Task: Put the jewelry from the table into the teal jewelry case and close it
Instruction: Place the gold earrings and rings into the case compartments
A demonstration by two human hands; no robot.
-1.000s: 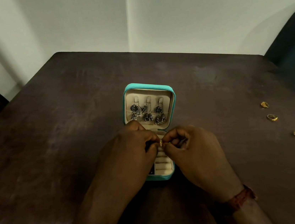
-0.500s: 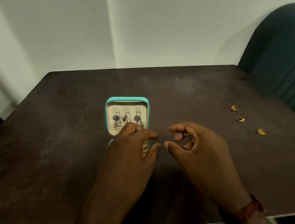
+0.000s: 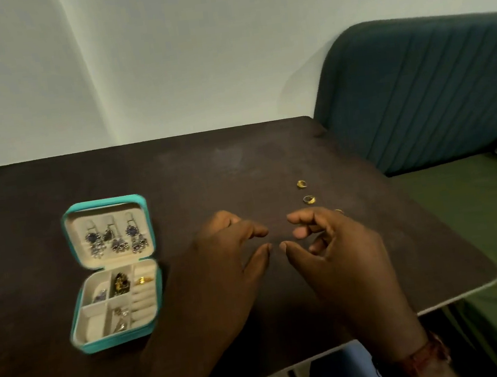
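Left hand (image 3: 222,263) and right hand (image 3: 335,246) hovering empty, fingers loosely apart. One gold ring (image 3: 143,280) sitting in open teal jewelry case (image 3: 116,342), left of fingers; three rings (image 3: 309,199) waiting beyond right fingertips

A room in a home, dark wooden table (image 3: 238,164) set near plain white walls (image 3: 193,54), a teal ribbed upholstered seat back (image 3: 416,89) beside it, olive-green fabric cover (image 3: 482,238) spread alongside.
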